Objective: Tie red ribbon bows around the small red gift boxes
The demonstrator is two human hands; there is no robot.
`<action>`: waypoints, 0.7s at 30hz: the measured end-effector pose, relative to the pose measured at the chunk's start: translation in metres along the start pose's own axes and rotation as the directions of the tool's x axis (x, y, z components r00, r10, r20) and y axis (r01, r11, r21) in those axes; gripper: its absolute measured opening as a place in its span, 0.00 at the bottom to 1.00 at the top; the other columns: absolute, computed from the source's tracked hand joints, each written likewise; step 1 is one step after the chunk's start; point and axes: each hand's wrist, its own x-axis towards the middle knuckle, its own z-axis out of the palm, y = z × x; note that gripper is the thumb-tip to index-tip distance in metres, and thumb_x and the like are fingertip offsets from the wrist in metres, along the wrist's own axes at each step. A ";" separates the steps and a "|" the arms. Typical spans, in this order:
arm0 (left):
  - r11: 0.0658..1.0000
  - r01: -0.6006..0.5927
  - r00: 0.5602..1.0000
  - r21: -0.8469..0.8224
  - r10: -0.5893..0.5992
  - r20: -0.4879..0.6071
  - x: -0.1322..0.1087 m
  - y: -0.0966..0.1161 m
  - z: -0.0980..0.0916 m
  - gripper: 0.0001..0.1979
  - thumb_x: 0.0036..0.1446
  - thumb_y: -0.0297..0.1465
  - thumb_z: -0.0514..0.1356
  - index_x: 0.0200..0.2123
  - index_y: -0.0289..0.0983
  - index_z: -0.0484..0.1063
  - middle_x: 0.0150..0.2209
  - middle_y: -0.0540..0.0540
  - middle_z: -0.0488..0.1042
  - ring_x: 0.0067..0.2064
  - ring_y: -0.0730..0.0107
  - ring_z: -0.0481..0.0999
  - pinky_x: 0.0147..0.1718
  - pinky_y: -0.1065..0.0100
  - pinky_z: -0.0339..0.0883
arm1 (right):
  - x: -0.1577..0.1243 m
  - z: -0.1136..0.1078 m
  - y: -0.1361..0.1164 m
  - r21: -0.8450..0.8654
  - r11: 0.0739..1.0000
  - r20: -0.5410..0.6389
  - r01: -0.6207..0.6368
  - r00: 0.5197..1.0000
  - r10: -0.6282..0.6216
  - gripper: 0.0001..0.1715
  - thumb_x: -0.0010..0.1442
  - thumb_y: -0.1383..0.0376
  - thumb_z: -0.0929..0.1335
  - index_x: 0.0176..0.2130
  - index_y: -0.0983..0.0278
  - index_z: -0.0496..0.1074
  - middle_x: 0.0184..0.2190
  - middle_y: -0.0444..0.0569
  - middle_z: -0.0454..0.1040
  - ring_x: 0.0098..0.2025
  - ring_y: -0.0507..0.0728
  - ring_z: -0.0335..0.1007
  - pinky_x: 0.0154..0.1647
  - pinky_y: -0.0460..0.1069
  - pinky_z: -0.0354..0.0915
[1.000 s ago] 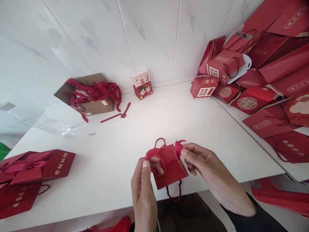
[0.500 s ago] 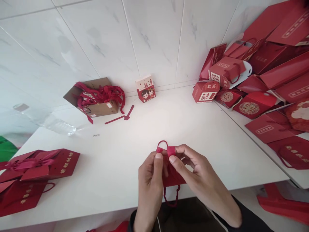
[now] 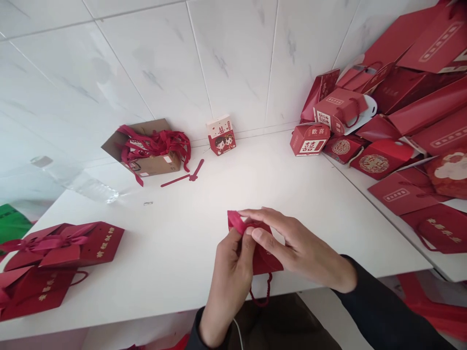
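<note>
The gold characters 前程似锦 run down the end of a dark-red, ribbon-tied cardboard gift box (image 3: 85, 256) at left; 安居乐 shows on the red cardboard box with a cord handle (image 3: 54, 302) below it, its last character unclear. A double-happiness 囍 tops the upright cream-and-red cartoon-printed carton (image 3: 221, 136) by the wall. The small red house-shaped cardboard box (image 3: 310, 140) bears 歡喜 above 囍 on a white panel, and 囍 also marks the red cord-handled box with a white-lined flap (image 3: 339, 108) beside it. Gold 安居乐业 stands on the flat-sided red cardboard box (image 3: 443, 233) at far right. Smaller framed labels are unreadable.
</note>
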 end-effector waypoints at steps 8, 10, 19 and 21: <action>0.999 0.026 0.995 -0.030 -0.029 -0.099 0.003 0.004 -0.005 0.24 0.67 0.47 0.55 0.25 0.37 0.71 0.28 0.48 0.72 0.30 0.72 0.67 0.30 0.70 0.62 | -0.006 -0.020 -0.013 -0.095 0.984 -0.056 -0.151 0.988 0.146 0.14 0.73 0.55 0.63 0.42 0.57 0.76 0.37 0.43 0.78 0.39 0.55 0.73 0.39 0.49 0.68; 0.996 0.018 0.997 -0.089 -0.025 -0.069 0.003 0.005 -0.007 0.18 0.67 0.44 0.58 0.32 0.38 0.76 0.34 0.46 0.77 0.36 0.68 0.73 0.36 0.69 0.67 | -0.011 -0.022 -0.016 -0.046 0.969 0.020 -0.244 0.969 0.245 0.19 0.73 0.52 0.62 0.36 0.57 0.75 0.30 0.41 0.75 0.30 0.53 0.68 0.28 0.48 0.62; 0.960 0.047 0.999 -0.276 -0.046 0.010 0.002 0.002 -0.021 0.09 0.61 0.39 0.66 0.36 0.38 0.79 0.31 0.48 0.77 0.33 0.70 0.73 0.38 0.68 0.70 | -0.006 -0.016 -0.010 -0.004 0.956 0.071 -0.293 0.954 0.292 0.17 0.71 0.53 0.65 0.35 0.59 0.74 0.30 0.42 0.73 0.28 0.52 0.62 0.26 0.48 0.58; 0.961 0.043 0.999 -0.275 -0.047 -0.007 0.004 0.003 -0.021 0.10 0.62 0.39 0.65 0.37 0.39 0.80 0.32 0.48 0.77 0.35 0.70 0.74 0.40 0.68 0.71 | -0.007 -0.015 -0.011 0.022 0.951 0.065 -0.309 0.950 0.307 0.16 0.70 0.53 0.66 0.35 0.59 0.73 0.30 0.42 0.72 0.28 0.52 0.61 0.26 0.47 0.57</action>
